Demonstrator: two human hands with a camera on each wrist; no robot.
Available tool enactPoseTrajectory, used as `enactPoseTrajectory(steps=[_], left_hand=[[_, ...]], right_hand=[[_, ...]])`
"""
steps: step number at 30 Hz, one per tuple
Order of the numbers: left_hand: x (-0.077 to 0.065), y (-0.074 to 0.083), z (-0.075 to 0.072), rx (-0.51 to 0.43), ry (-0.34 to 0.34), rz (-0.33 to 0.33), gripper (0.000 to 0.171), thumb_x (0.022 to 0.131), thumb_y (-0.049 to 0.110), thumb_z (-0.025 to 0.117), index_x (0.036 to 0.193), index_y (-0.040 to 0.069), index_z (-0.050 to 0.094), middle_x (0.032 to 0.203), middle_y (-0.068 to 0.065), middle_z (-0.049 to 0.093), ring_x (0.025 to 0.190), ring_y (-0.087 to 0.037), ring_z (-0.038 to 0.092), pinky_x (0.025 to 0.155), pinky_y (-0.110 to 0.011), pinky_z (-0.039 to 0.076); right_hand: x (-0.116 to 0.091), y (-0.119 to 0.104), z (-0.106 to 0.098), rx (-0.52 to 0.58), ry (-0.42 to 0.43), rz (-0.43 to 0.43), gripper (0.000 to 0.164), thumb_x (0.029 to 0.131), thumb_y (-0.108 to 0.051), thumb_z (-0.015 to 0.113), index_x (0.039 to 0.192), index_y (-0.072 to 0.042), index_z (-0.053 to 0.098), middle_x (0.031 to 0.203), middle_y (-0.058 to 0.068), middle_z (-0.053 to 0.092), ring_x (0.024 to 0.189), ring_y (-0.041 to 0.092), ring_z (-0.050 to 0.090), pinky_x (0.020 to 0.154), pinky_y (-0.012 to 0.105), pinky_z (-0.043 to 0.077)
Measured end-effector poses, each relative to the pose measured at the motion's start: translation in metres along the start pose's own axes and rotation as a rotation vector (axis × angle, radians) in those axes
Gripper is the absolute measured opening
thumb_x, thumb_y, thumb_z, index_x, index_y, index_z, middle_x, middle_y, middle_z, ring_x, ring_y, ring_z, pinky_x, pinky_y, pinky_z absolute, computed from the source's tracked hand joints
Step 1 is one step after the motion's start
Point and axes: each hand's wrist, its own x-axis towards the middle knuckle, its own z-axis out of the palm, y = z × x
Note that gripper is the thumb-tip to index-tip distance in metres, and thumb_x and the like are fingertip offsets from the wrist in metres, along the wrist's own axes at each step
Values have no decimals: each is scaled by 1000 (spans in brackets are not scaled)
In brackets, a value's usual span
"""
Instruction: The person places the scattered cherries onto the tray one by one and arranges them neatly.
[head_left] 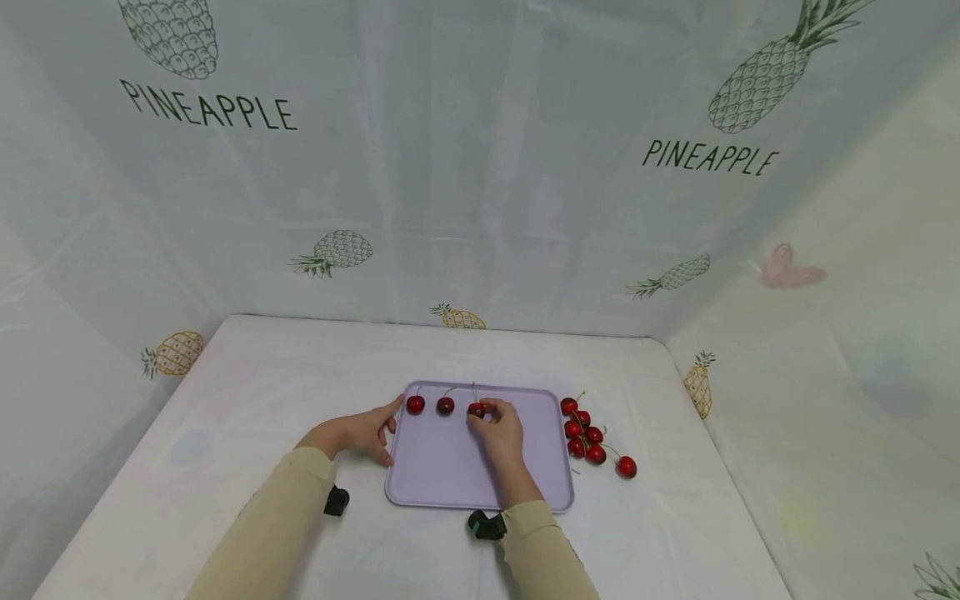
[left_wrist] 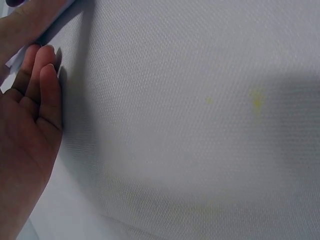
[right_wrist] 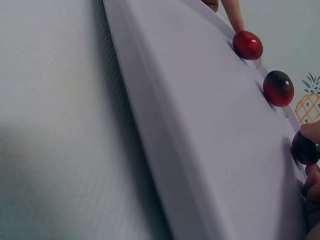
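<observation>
My right hand [head_left: 504, 431] pinches a dark red cherry [right_wrist: 304, 148] between thumb and fingers, low over the upper part of a lilac tray [head_left: 450, 467]. To its left, a dark cherry [head_left: 446, 406] and a brighter red cherry [head_left: 416, 404] lie in a row along the tray's far rim, stems pointing away. At the tray's left side rests my left hand [head_left: 366, 433], its index finger and thumb spread along the rim. In the left wrist view the other fingers [left_wrist: 50, 92] are loosely bent and hold nothing.
A cluster of several cherries [head_left: 595, 454] lies on the white-covered table [head_left: 652, 533] just right of the tray, with a single cherry [head_left: 626, 467] a little apart. Behind the table hangs a pineapple-print curtain [head_left: 450, 167]. Black wrist cameras [head_left: 487, 525] sit beneath both forearms.
</observation>
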Motion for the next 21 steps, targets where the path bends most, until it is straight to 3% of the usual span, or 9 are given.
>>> enactPoseTrajectory(steps=[21], left_hand=[[1, 1, 0, 26, -2, -28, 121, 69, 3, 88, 155, 0, 3, 103, -5, 44, 79, -16, 47, 74, -30, 38]], right_hand=[[1, 1, 0, -10, 11, 0, 31, 75, -10, 82, 103, -3, 72, 90, 4, 60, 76, 15, 48, 67, 31, 40]])
